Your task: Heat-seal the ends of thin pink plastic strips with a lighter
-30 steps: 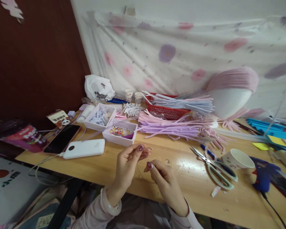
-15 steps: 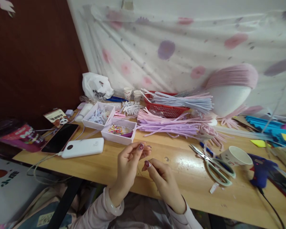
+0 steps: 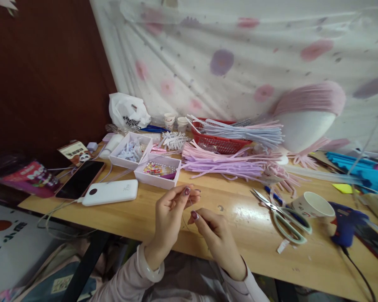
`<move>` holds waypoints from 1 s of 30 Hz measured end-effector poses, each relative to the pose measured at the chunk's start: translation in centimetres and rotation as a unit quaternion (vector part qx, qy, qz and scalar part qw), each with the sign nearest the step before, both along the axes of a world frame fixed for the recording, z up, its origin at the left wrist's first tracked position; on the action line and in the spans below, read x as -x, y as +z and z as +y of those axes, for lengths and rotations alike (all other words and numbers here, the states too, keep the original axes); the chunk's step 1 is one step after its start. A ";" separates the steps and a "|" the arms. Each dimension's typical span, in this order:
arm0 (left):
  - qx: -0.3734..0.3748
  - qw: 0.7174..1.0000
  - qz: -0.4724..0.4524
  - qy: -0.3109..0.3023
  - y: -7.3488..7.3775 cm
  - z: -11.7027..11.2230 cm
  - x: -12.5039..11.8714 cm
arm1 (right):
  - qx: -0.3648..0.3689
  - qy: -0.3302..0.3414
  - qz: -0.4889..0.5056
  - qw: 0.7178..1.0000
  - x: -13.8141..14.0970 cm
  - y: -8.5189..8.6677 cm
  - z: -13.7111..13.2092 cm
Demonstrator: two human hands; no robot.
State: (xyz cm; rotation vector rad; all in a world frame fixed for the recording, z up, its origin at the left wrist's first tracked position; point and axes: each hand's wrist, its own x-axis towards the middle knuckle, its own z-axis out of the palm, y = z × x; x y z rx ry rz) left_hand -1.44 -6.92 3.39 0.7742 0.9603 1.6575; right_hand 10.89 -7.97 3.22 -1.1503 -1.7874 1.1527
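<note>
My left hand (image 3: 170, 214) and my right hand (image 3: 216, 239) meet over the front edge of the wooden table (image 3: 239, 235). Both are closed in a pinch on a thin clear thread (image 3: 189, 209) that runs between the fingertips and loops down between the hands. The left thumb and forefinger hold its upper end; the right thumb presses the lower part. A white box of coloured beads (image 3: 159, 171) stands just beyond my left hand.
A white power bank (image 3: 110, 193) and phone (image 3: 80, 179) lie at the left. Piles of pink and lilac pipe cleaners (image 3: 227, 165) and a red basket (image 3: 220, 142) fill the back. Scissors (image 3: 282, 216), a paper cup (image 3: 311, 205) and a blue glue gun (image 3: 346, 222) lie right.
The hands keep the same pinch on the thread; only the view has shifted slightly, with the hands a little lower and closer together.
</note>
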 end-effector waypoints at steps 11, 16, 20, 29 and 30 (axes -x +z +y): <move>-0.003 1.000 -0.008 -0.004 -0.1 0.0 0.1 | -0.004 -0.001 0.002 1.000 0.1 0.3 -0.1; -0.007 1.000 -0.013 -0.006 -0.1 0.0 0.0 | -0.003 0.003 0.001 1.000 0.1 0.4 -0.1; 0.000 1.000 -0.016 -0.008 -0.1 0.0 0.1 | -0.004 0.002 -0.002 1.000 0.1 0.4 -0.1; -0.001 1.000 -0.024 -0.006 -0.1 0.0 0.0 | -0.004 0.004 0.000 1.000 0.1 0.1 -0.1; -0.001 1.000 -0.027 -0.006 -0.1 0.0 0.0 | -0.002 0.003 0.004 1.000 0.1 0.1 -0.1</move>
